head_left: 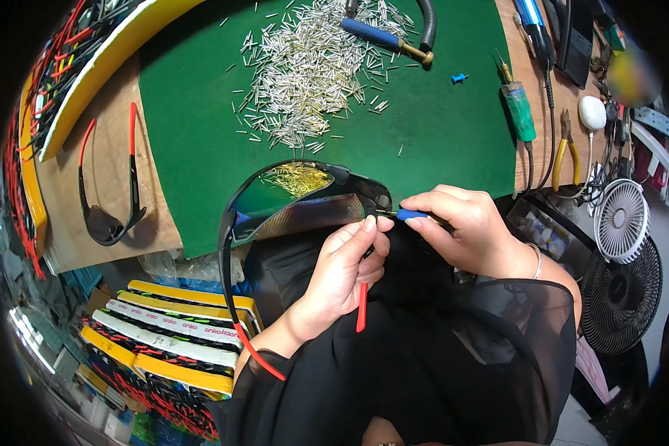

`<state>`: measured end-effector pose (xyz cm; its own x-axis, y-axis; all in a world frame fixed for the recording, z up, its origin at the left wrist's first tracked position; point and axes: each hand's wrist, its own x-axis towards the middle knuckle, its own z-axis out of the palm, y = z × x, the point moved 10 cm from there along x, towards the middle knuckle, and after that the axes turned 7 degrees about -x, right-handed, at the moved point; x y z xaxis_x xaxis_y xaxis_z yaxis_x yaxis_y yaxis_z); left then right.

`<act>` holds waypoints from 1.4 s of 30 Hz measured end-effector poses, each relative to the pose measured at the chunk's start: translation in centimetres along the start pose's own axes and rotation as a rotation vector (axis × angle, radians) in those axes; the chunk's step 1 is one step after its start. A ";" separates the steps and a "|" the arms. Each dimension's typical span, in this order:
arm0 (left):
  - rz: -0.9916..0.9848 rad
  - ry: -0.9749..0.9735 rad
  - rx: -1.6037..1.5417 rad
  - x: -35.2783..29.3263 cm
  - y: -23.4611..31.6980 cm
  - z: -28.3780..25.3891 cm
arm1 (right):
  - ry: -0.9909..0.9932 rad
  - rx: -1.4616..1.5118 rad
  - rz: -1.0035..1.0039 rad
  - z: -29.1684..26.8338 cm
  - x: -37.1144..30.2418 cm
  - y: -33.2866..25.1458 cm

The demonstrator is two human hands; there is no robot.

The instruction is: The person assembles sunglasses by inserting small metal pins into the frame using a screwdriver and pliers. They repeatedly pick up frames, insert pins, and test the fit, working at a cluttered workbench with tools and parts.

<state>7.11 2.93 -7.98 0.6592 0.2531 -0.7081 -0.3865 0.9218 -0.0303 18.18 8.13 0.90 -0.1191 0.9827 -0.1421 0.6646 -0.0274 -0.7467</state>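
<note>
Black wraparound sunglasses, with dark, shiny, bluish lenses and red tips on both arms, are at the near edge of the desk. The left hand pinches them near one hinge; the right hand grips a blue-handled screwdriver there.

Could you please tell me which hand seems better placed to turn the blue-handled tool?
Probably the right: the right hand pinches the blue-handled tool, its tip at a corner of the dark sunglasses, while the left hand is occupied holding them.
</note>
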 end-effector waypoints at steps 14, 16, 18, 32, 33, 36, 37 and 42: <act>0.056 0.039 0.161 0.3 0.3 0.1 | -0.051 -0.389 -0.109 0.5 1.0 -2.6; 0.054 0.027 0.152 0.5 0.2 0.0 | -0.104 -0.323 -0.123 0.8 1.3 -2.2; 0.040 0.022 0.152 0.5 0.2 0.0 | -0.144 -0.203 -0.076 0.9 1.5 -1.6; -0.027 0.023 0.135 0.6 0.2 -0.1 | -0.542 0.471 0.813 4.7 -1.4 3.1; -0.031 0.028 0.140 0.6 0.2 -0.1 | -0.544 0.566 0.902 5.1 -2.0 3.4; -0.043 0.035 0.156 0.7 0.1 -0.3 | -0.487 0.362 0.692 4.4 -0.8 2.7; -0.048 0.031 0.163 0.7 0.0 -0.3 | -0.458 0.232 0.615 3.7 -0.2 2.0; -0.061 0.017 0.178 0.7 -0.2 -0.3 | -0.157 -0.409 0.008 2.2 0.5 -1.4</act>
<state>7.46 2.85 -8.67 0.6664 0.1912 -0.7207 -0.2246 0.9731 0.0505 15.57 8.23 0.48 -0.2027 0.9419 -0.2678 0.8997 0.0713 -0.4306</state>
